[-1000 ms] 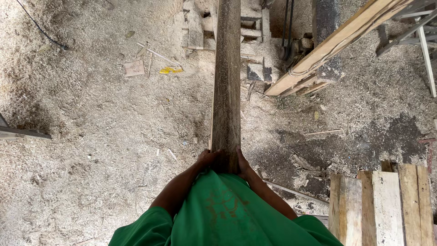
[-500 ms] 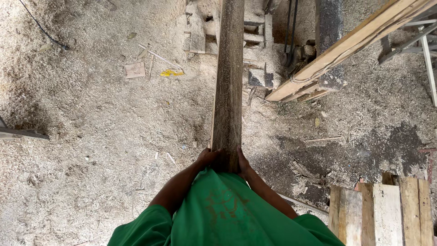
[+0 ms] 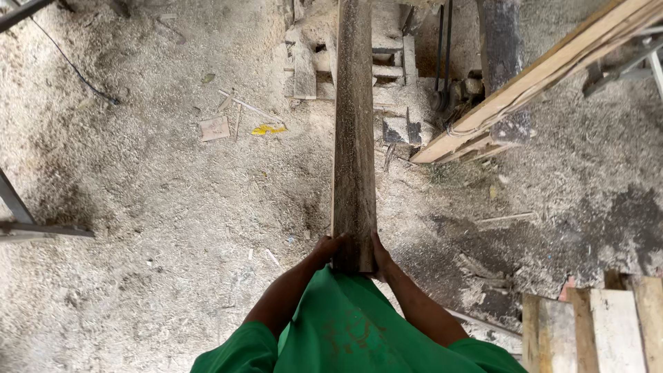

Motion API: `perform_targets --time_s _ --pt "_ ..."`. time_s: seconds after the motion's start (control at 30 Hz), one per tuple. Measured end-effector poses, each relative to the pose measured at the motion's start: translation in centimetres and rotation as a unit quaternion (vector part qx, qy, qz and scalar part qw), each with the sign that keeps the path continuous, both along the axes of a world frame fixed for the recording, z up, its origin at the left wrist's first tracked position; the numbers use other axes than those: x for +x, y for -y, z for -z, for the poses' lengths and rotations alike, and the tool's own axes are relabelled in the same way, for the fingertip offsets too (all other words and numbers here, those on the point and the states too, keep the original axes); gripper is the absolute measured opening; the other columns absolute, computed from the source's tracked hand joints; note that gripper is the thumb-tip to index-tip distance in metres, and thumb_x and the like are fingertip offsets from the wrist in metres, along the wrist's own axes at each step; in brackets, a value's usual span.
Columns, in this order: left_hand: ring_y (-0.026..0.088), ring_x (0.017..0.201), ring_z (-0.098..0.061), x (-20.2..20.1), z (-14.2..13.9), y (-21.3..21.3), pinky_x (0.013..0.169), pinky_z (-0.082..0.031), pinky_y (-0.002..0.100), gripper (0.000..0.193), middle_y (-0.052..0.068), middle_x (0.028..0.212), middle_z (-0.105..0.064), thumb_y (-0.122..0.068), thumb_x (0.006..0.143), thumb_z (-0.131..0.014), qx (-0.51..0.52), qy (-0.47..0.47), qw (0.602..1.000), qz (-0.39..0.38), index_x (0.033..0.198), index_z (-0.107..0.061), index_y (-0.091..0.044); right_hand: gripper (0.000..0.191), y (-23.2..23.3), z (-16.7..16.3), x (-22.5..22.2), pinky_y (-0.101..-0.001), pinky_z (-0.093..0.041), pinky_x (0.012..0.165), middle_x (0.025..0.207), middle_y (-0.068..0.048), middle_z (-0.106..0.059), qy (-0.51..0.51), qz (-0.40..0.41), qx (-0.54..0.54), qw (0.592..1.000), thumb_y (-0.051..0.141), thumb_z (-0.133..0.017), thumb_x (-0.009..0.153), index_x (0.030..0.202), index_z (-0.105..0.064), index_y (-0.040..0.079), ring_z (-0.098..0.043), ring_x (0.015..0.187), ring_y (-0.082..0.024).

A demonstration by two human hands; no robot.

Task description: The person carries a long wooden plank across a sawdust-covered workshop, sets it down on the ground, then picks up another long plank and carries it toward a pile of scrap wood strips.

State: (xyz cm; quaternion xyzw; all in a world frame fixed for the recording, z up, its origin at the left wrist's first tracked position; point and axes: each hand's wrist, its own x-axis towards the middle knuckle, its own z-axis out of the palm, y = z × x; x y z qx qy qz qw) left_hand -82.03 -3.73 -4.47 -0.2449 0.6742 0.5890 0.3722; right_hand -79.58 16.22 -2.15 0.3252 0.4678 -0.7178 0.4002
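A long, dark, weathered wooden plank [image 3: 354, 138] stretches straight away from me over the sawdust floor. Its near end rests against my green shirt. My left hand [image 3: 326, 248] grips the plank's left edge at that end. My right hand [image 3: 378, 253] grips the right edge opposite. Both forearms come out from under the shirt. The plank's far end runs out of the top of the head view.
Sawdust covers the ground. Wooden frames and offcuts [image 3: 387, 62] lie at the far end by a belt and machine parts [image 3: 452, 86]. A pale beam [image 3: 539, 76] slants at upper right. Stacked boards [image 3: 608, 331] sit at lower right; metal bars [image 3: 27, 228] at left.
The view has tilted down a little and the floor clutter has shifted lower in frame. Both hands keep the same hold on the plank's end.
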Motion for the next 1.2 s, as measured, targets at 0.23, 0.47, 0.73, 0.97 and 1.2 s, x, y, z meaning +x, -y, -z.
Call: perform_targets --time_s 0.23,0.47,0.73,0.97,1.2 --pt "0.029 0.104 -0.065 -0.8 0.6 0.2 0.087 -0.055 0.047 0.056 0.011 0.118 -0.070 -0.058 0.092 -0.065 0.012 0.075 0.997 0.018 0.115 -0.072 -0.007 0.120 -0.9 -0.3 -0.6 -0.0602 -0.042 0.108 0.154 -0.018 -0.051 0.052 -0.040 0.105 0.992 0.099 -0.037 0.066 0.158 -0.040 0.022 -0.049 0.138 -0.039" --pt "0.031 0.110 -0.064 -1.7 1.1 0.7 0.090 -0.053 0.048 0.065 0.017 0.126 -0.069 -0.062 0.093 -0.064 0.073 0.099 0.992 0.008 0.119 -0.070 -0.002 0.119 -1.4 -0.1 -1.8 -0.0647 -0.033 0.118 0.163 -0.022 -0.032 0.078 -0.046 0.105 0.990 0.097 -0.036 0.075 0.165 -0.022 0.019 -0.035 0.149 -0.044" --pt "0.031 0.118 -0.060 -4.5 1.9 0.6 0.098 -0.049 0.047 0.079 0.014 0.135 -0.062 -0.071 0.088 -0.058 0.128 0.126 0.982 -0.058 0.138 -0.059 -0.009 0.122 -2.2 1.5 -5.1 -0.0595 -0.036 0.117 0.161 -0.022 -0.041 0.070 -0.024 0.061 0.995 0.095 -0.041 0.072 0.161 -0.031 0.012 -0.042 0.147 -0.042" --pt "0.031 0.124 -0.057 -5.5 2.4 0.8 0.100 -0.048 0.046 0.088 0.015 0.141 -0.058 -0.076 0.087 -0.055 0.109 0.124 0.984 -0.067 0.143 -0.056 -0.009 0.124 -1.8 0.7 -6.4 -0.0607 -0.034 0.118 0.163 -0.022 -0.037 0.082 -0.054 0.127 0.987 0.097 -0.037 0.071 0.163 -0.027 0.014 -0.038 0.148 -0.041" --pt "0.029 0.113 -0.059 -6.9 2.3 1.0 0.096 -0.048 0.044 0.086 0.013 0.131 -0.063 -0.076 0.088 -0.054 0.119 0.114 0.984 -0.064 0.136 -0.060 -0.006 0.122 -1.4 0.6 -7.9 -0.0602 -0.036 0.117 0.162 -0.022 -0.037 0.077 -0.044 0.108 0.990 0.096 -0.039 0.070 0.162 -0.027 0.016 -0.040 0.148 -0.042"
